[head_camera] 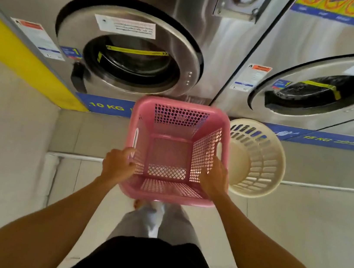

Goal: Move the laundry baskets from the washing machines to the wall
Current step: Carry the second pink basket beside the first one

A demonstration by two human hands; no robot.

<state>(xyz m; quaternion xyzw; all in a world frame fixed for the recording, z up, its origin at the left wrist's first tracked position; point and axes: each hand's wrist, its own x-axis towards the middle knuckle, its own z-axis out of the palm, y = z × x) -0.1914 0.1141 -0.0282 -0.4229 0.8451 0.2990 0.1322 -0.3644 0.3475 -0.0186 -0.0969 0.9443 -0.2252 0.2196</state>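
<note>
Both hands are on the pink square laundry basket [175, 152], one on each side near the corner closest to the person. The left hand [118, 164] is curled over the left rim with the thumb on top and the fingers tucked down the outside wall, just below the slot handle. The right hand [214, 176] is wrapped on the right rim, fingers hooked inside against the mesh wall, so it's closed on the basket too. The basket is empty, mesh on all four walls and the bottom, and its top opening faces the camera. Can't tell for sure if it's off the floor or resting on it.

Just beside it on the right, touching or nearly so, is a round cream laundry basket [256, 161] with slotted sides, also empty, sitting on the grey step in front of the machines.

Behind both are two stainless front-load washing machines. The left washer [128, 52] has its round door shut and a blue strip below reading 10 KG. The right washer [313, 94] has a strip reading 15 KG. A yellow panel [23, 55] runs along the far left. Floor is pale tile [294, 230], and the person's grey trousers and black top show at the bottom.
</note>
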